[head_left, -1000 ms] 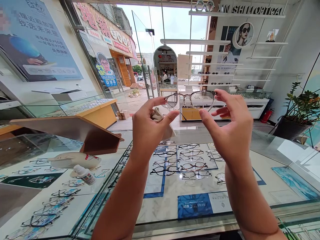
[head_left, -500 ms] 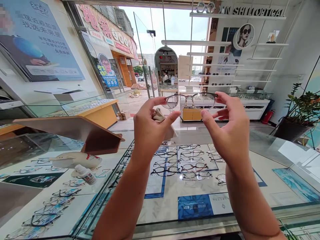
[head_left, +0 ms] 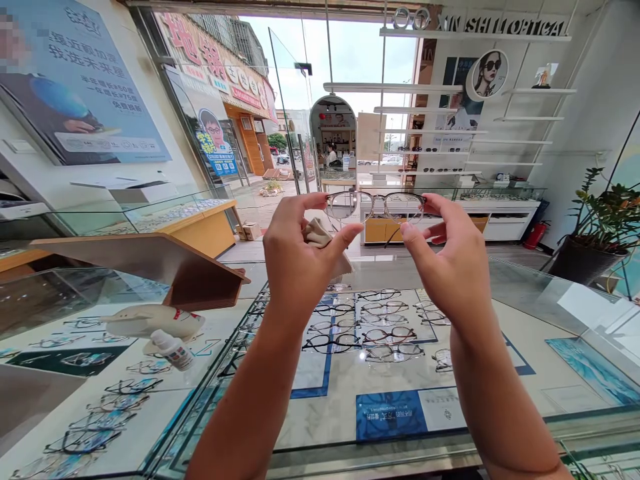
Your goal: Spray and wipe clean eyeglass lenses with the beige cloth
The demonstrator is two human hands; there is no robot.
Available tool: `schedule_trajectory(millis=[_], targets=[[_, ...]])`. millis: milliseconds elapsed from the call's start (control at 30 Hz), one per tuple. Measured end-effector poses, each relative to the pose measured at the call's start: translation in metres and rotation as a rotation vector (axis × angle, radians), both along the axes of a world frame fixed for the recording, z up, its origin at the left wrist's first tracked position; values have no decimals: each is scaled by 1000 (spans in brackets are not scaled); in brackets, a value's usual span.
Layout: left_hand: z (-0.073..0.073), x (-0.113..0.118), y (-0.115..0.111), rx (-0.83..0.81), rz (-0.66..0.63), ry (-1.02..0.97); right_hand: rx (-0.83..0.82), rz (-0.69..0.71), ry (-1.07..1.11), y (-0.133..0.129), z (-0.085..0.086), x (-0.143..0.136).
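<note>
A pair of eyeglasses [head_left: 376, 205] with round clear lenses and a dark upper rim is held up in front of me, above the glass counter. My left hand [head_left: 305, 250] grips its left end between the fingers, and a crumpled beige cloth [head_left: 318, 233] is tucked in the same palm, with a corner hanging below. At the other end, my right hand [head_left: 447, 250] pinches the frame by its right side, thumb pointing inward. One dark temple arm shows below the lenses near the right thumb.
Rows of eyeglass frames [head_left: 390, 333] lie inside the glass display counter [head_left: 330, 417]. On the left glass top are a small white bottle [head_left: 173, 349], a pale glasses case-like object [head_left: 153, 321] and a brown wooden stand [head_left: 150, 257]. A potted plant [head_left: 595, 227] stands at right.
The eyeglasses have shifted slightly left and down and tilted a little, with a temple arm now showing below. My right hand has moved slightly left; the left hand barely moved.
</note>
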State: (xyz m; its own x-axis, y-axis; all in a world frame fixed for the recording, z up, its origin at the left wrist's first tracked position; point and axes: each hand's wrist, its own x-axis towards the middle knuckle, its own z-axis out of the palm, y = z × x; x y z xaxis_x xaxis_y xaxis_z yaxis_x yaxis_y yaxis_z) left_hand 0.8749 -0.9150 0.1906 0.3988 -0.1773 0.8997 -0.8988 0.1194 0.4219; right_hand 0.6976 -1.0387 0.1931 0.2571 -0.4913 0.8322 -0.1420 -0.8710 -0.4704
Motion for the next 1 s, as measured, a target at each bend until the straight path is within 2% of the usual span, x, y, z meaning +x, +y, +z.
schedule_trajectory(millis=[233,567,1000], targets=[[3,-2,2,-37,70,-99,66,36,26,-3,1,5],[4,-1,4,-44,98,-145,75,39,32,-3,0,5],[3,1,4,-37,78,-142,104,37,90,-5,1,6]])
